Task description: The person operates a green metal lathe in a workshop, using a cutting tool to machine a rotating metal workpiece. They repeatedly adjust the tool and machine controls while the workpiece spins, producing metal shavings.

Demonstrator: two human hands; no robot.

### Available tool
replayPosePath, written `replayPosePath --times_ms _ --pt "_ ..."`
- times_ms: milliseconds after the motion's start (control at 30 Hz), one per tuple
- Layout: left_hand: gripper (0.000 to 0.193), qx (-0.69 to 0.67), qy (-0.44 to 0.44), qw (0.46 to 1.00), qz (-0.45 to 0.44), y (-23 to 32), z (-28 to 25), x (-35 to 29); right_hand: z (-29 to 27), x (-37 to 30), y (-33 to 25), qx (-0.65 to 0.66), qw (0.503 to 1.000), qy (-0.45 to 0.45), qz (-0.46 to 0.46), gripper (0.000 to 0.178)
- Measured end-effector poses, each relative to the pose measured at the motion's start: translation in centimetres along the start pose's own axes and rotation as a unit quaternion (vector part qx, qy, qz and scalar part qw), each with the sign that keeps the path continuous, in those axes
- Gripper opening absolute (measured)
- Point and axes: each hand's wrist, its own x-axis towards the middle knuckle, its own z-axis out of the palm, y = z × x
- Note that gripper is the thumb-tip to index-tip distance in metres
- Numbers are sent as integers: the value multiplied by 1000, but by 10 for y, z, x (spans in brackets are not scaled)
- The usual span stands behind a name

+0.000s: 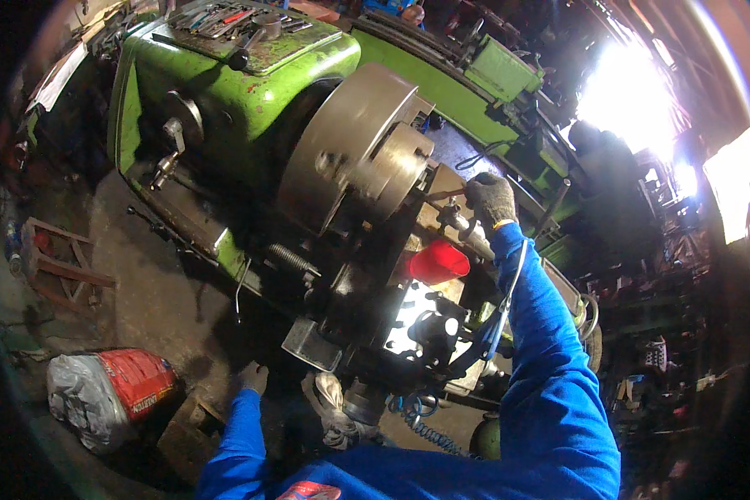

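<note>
The chuck sits on the green lathe; we judge cutting underway. Our right hand grips a handle; next calls for steady feeding. Left hand hangs, fingers unclear.

Tight squeeze for the right hand: big steel chuck just left, red cup below, green lathe bed behind; open floor lower left.

One green lathe fills the upper left; one round chuck at centre; one red funnel; two gloved hands; one sack lower left.
</note>
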Motion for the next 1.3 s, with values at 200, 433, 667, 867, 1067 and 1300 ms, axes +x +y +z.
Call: replayPosePath --times_ms 200,433,667,867,1067,1300 --pt "66 -32 -19 999 -38 -14 -10 -36 5 21 16 -107 989 -8 -97 25" --pt "62 -36 -62 995 -66 -4 -36 -54 1 17 -4 -4 997 -61 51 21" --pt "54 -13 20 998 -50 -48 13 -38 14 17 -7 148 986 -60 43 19" --pt "53 -100 57 993 -24 -35 22 -63 16 23 -14 153 984 -32 83 21" --pt "56 -32 49 997 -45 -57 29 -74 17 54 -15 -197 968 -136 -80 23" --pt "57 -51 57 994 -78 -80 41 -83 23 51 -17 -100 985 -135 -36 45"
